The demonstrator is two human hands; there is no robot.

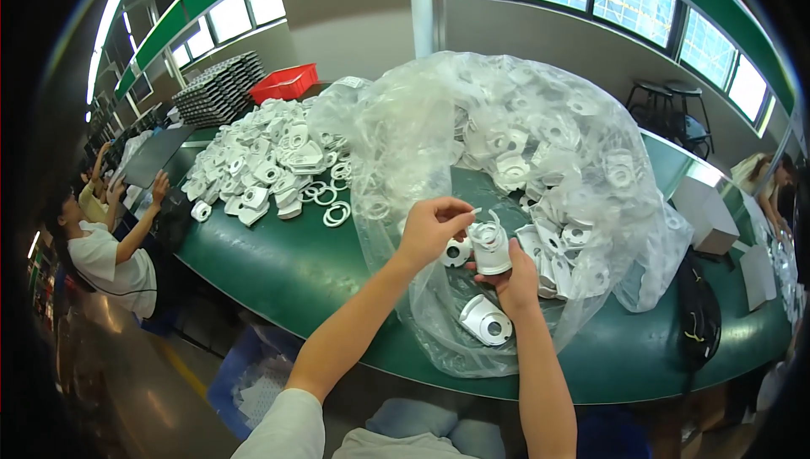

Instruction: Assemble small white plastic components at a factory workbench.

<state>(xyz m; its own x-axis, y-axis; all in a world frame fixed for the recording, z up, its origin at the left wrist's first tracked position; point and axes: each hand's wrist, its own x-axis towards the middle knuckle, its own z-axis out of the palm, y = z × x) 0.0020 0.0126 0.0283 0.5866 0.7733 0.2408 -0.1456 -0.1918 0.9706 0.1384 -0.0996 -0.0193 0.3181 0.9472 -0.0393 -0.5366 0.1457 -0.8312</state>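
Observation:
My right hand point(516, 280) is wrapped round a white cup-shaped plastic housing point(491, 258), held over the green table. Close to its top, the fingers of my left hand point(434, 229) are pinched on a thin white strip point(477, 212); whether the strip is joined to the housing I cannot tell. A second white housing point(456, 251) with a dark round hole lies just beyond my hands, partly hidden. Nearer to me, another white housing point(487, 321) rests on its side on the clear plastic bag point(439, 353).
The large bag holds many white parts point(553, 244) on the green table point(253, 261). At left lie a heap of white parts point(261, 159), loose rings point(336, 213), a red bin point(285, 82) and stacked black trays point(221, 86). A black pouch point(699, 311) lies right; a blue bin point(240, 366) stands below. Co-workers point(114, 248) sit left.

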